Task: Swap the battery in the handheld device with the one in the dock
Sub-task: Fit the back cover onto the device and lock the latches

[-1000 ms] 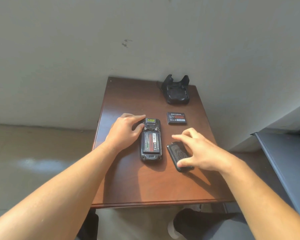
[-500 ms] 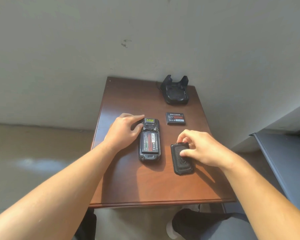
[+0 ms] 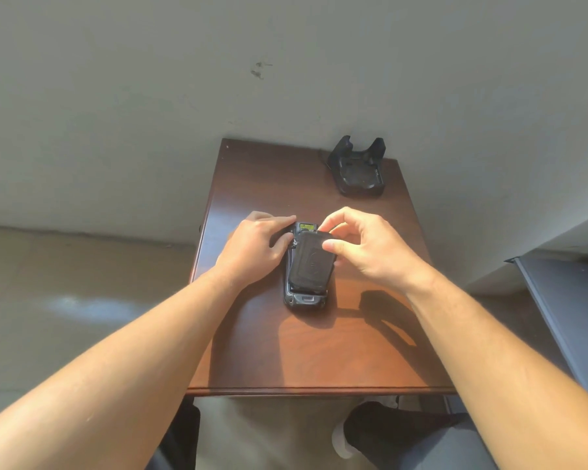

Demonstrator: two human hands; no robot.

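**Back cover held over the handheld device, mid-table**

I see the handheld device [image 3: 304, 293] lying face down near the middle of the brown table [image 3: 319, 351], long axis running from the near edge toward the wall edge. Its yellow label end points to the wall.

The left hand [image 3: 252, 252] lies flat against the device's left side at the wall end, fingers curled onto its upper left corner, thumb along the edge. It steadies the device and grips nothing else.

The right hand [image 3: 370, 247] pinches the black back cover [image 3: 311, 262] between thumb and forefingers at the cover's far right corner. The cover sits over the battery bay, tilted a little, its far end raised. I cannot tell whether its near end is seated. The bay beneath is hidden, so the battery inside is not visible to me.

The dock [image 3: 358, 171] stands at the far right corner of the table, well apart from both hands. Its cradle looks dark; I cannot make out what it contains.
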